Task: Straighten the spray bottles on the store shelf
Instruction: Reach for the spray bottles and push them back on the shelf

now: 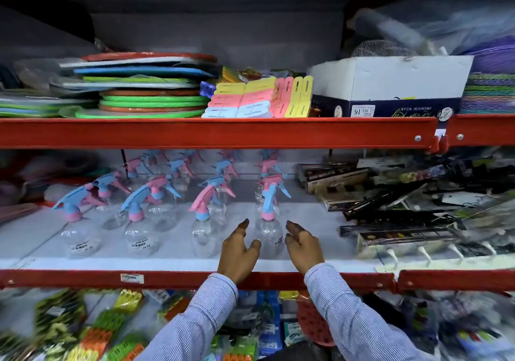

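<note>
Several clear spray bottles with pink and blue trigger heads stand in rows on the white middle shelf [312,213]. The front row holds one at the left [79,238], one beside it [140,238], one [204,238] and the rightmost [269,234]. My left hand [238,252] and my right hand [302,245] flank the rightmost front bottle, fingers apart, palms facing it. Neither hand grips it. Both sleeves are striped blue and white.
Black flat packages [395,213] lie heaped to the right of the bottles. The red shelf rail [83,278] runs in front. Above, coloured round mats [145,101], pastel clips [259,99] and a white box [390,82]. Packaged goods fill the shelf below.
</note>
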`<state>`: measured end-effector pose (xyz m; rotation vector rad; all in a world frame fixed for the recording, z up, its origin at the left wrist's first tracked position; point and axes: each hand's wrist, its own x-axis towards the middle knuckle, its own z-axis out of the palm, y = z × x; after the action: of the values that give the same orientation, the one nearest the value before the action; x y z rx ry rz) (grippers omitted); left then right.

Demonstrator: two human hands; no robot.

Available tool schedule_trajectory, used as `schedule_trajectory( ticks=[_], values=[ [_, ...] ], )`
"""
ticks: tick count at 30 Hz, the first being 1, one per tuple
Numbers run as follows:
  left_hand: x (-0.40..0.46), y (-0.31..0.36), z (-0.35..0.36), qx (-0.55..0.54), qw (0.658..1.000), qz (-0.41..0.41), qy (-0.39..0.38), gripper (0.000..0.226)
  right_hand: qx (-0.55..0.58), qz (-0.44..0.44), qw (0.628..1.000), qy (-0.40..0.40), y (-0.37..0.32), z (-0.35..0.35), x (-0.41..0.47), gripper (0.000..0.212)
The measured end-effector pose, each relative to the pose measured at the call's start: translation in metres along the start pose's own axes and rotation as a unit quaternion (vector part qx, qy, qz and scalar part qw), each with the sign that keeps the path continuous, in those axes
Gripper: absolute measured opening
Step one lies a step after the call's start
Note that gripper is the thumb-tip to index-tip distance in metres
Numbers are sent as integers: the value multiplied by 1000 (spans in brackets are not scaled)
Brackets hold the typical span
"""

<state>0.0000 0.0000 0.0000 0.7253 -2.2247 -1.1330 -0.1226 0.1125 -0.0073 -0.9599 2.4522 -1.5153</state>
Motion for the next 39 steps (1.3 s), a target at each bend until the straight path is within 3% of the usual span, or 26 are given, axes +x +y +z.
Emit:
schedule_trajectory(
  ticks=[4, 11, 30, 35, 39],
  values=[
    [4, 2, 2, -47, 997, -40, -37, 60, -8, -13, 999, -32, -7, 4, -2, 42],
    [-4, -2, 4, -57, 997, -25, -54, 56, 18, -26, 999, -43, -5, 4, -7, 45],
    [-36, -3, 1, 22, 998, 32, -55, 60, 21, -23, 999, -38, 4, 1, -40, 53],
    [-50, -21, -9, 105, 986, 130, 1, 67, -96, -134, 985, 45, 8, 10, -69, 69],
    [-66, -40, -27, 239, 952, 180, 69, 70, -201, -239, 945, 94, 11, 23, -89, 72]
  ],
)
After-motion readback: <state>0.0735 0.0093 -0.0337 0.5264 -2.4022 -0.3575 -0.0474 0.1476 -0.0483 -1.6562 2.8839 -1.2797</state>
